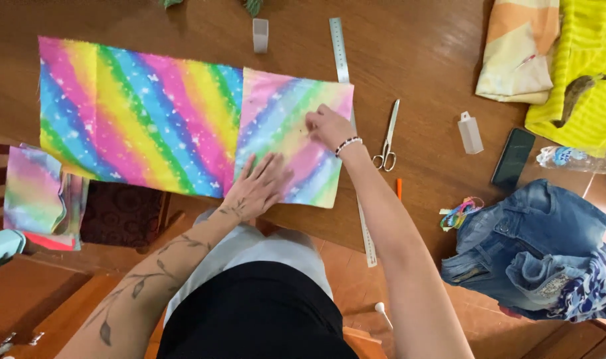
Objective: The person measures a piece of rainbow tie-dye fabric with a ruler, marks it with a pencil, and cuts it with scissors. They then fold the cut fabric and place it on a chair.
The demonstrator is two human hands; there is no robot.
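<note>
Folded rainbow fabric (143,116) lay on counter (423,60). My left hand (260,183) pressed flat, fingers released; right hand (327,126) pinched the fold. Scissors (387,138) untouched; no cut seen.

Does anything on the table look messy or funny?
A few things. The long metal ruler pokes out past the table edge. The rainbow fabric has one end folded over, paler side up, under the left hand and right hand. The jeans lie in a crumpled heap.
</note>
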